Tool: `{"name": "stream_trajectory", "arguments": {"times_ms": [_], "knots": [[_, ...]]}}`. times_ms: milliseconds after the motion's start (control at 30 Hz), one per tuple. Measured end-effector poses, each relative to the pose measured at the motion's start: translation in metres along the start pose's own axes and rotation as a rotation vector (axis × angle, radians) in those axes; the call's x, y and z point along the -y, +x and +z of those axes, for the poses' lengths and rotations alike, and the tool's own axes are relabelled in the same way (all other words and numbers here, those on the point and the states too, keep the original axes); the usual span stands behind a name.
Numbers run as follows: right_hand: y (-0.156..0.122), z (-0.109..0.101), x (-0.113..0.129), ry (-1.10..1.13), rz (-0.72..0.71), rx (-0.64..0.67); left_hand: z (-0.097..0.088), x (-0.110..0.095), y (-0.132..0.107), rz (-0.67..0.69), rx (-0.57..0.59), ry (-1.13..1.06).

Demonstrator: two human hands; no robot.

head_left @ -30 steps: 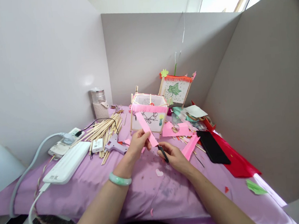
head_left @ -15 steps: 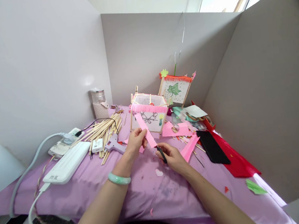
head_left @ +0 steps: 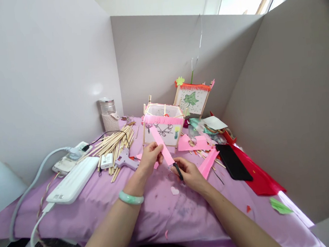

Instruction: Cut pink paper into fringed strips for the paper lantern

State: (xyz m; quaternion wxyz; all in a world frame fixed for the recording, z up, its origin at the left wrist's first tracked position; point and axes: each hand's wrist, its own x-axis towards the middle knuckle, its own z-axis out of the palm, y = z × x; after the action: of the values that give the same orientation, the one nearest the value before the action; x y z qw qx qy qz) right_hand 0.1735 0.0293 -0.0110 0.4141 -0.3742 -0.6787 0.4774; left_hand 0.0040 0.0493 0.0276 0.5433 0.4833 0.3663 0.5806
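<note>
My left hand (head_left: 151,155) pinches a long pink paper strip (head_left: 163,147) by its side, the strip slanting from upper left to lower right. My right hand (head_left: 186,170) is closed round the black handle of a pair of scissors (head_left: 177,171), whose blades meet the lower end of the strip. Just behind the strip stands a lantern (head_left: 165,133) of sticks and white paper, with a pink fringed top band and a drawn front panel. On the cloth below my hands lies a small pale heart-shaped paper piece (head_left: 175,191).
A glue gun (head_left: 126,159), wooden sticks (head_left: 115,141), a white power bank (head_left: 74,180) and a jar (head_left: 109,115) are on the left. To the right lie pink paper (head_left: 194,142), a black phone (head_left: 234,162) and red material (head_left: 263,180). Another lantern (head_left: 192,97) hangs behind.
The pink strip and the scissors have shifted very slightly in my hands. Both hands stay in almost the same place, and the things on the table have not moved.
</note>
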Motion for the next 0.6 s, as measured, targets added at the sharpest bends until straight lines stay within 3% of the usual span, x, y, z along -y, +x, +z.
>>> {"name": "stream_trajectory", "arguments": {"times_ms": [600], "knots": [[-0.0004, 0.001, 0.0054, 0.041, 0.013, -0.004, 0.0008, 0.0, -0.0019, -0.01, 0.076, 0.023]]}}
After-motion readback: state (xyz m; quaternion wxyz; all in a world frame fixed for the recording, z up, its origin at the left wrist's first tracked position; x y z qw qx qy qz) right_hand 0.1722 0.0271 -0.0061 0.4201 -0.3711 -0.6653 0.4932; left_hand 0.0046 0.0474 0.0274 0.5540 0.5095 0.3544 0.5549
